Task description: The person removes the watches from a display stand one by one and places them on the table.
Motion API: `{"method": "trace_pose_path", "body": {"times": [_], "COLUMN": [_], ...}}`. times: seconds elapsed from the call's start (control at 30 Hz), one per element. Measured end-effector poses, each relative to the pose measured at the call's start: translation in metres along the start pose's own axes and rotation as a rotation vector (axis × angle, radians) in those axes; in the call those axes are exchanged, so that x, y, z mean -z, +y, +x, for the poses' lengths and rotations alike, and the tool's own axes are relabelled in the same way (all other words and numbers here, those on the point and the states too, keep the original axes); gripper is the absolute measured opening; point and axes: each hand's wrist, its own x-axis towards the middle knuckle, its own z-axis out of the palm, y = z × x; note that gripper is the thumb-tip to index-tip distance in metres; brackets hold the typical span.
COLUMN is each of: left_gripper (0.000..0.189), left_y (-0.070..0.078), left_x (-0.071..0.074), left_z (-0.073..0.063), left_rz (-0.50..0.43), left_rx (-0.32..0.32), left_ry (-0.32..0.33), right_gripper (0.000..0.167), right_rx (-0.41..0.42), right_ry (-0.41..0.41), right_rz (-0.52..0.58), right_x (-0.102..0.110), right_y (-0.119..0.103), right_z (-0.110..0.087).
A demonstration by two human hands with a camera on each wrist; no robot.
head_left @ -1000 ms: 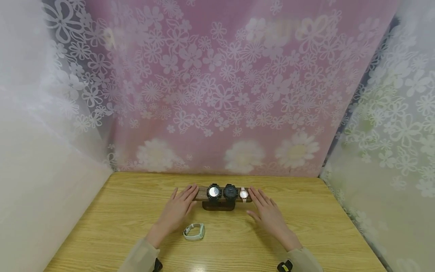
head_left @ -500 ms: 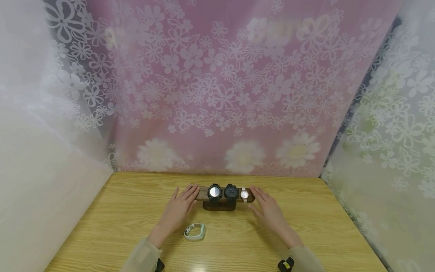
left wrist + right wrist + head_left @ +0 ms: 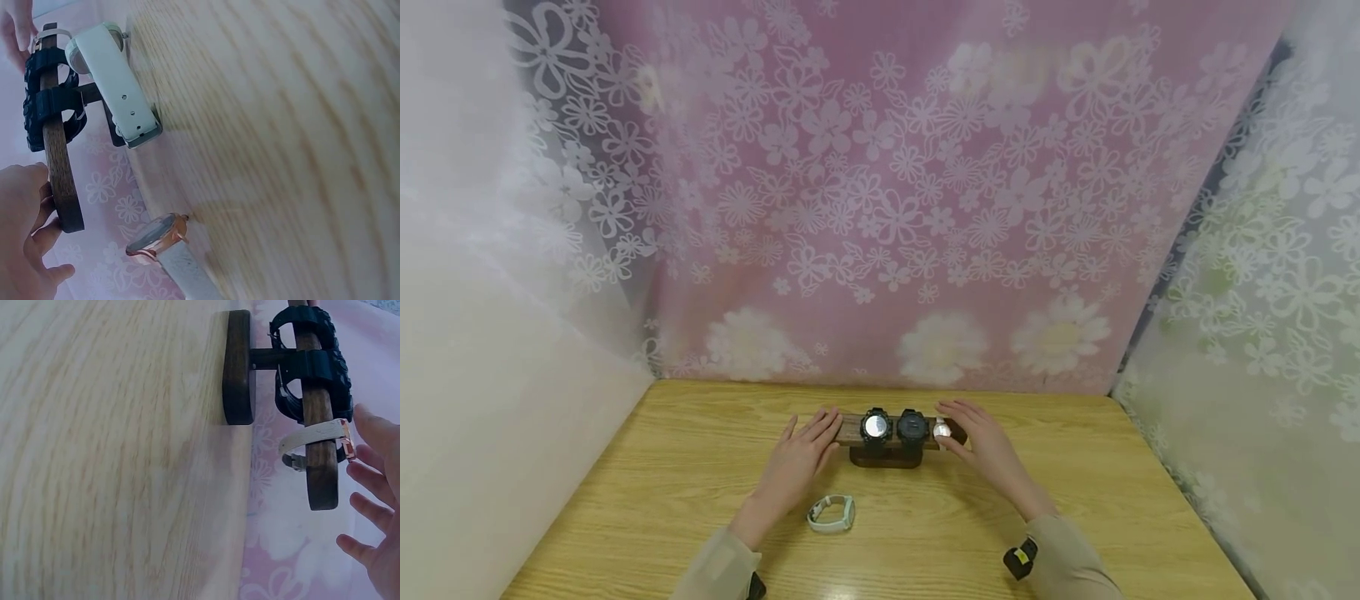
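Rose-gold watch point(image 3: 942, 431) at my right hand point(image 3: 991, 454), pinched or not I can't tell; my relaxed left hand point(image 3: 793, 460) likely steadies the stand point(image 3: 886, 458).

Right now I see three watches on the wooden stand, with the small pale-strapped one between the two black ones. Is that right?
One thing is off: the small pale-strapped watch is not between the black ones. In the head view it sits to the right of the dark-faced black watch, which separates it from the bright-faced black watch.
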Motion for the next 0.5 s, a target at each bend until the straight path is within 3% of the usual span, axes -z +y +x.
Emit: {"method": "trace_pose_path", "body": {"times": [0.5], "left_gripper": [0.046], "left_y": [0.0011], "left_x": [0.0009], "left_z": [0.0009], "left_rz": [-0.02], "left_rx": [0.012], "left_ry": [0.011], "right_gripper": [0.069], "right_rx": [-0.011], "right_ry": [-0.066], "right_rz": [-0.059], "right_x": [-0.0095], "right_y": [0.0049], "right_z": [-0.0031]}}
